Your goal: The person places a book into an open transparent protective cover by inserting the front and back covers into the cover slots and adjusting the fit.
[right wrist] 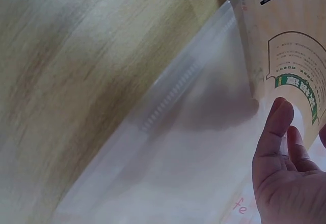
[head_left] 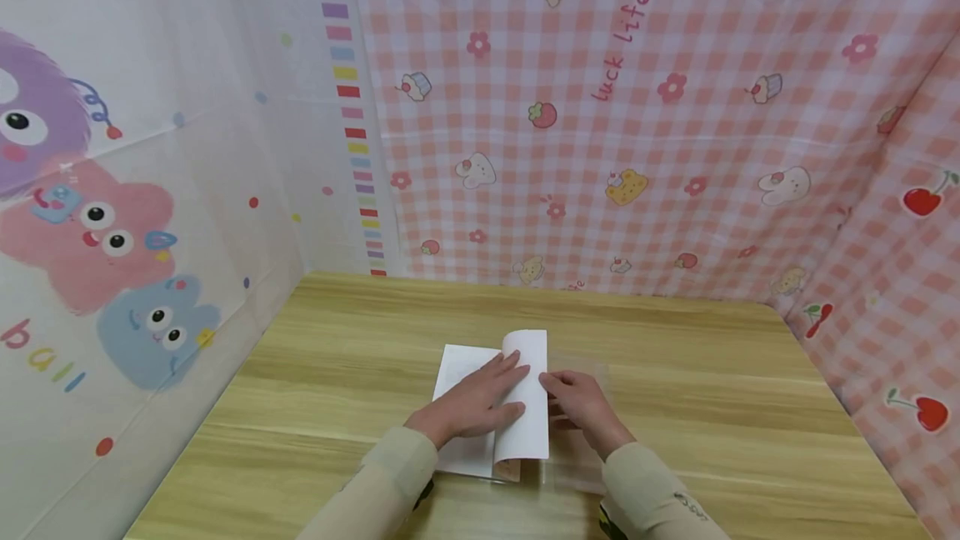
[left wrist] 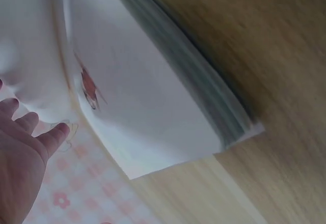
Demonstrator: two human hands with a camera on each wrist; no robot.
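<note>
An open book (head_left: 467,367) with white pages lies on the table, and its right-hand part (head_left: 531,432) stands up in a curl. My left hand (head_left: 474,398) rests across the pages with its fingers spread. At the curled part's right edge, my right hand (head_left: 587,408) pinches the cover. Its printed outside (right wrist: 295,25), with a barcode and a QR code, faces my right wrist camera. Under my right hand spreads a clear plastic book cover (right wrist: 188,137) with a ribbed strip near one edge. In the left wrist view, a page (left wrist: 137,91) shows a small reddish picture.
The wood-grain table (head_left: 712,407) extends around the book on all sides. Behind it hangs a pink checked cloth (head_left: 585,157), with a white cartoon cloth (head_left: 247,148) at the left.
</note>
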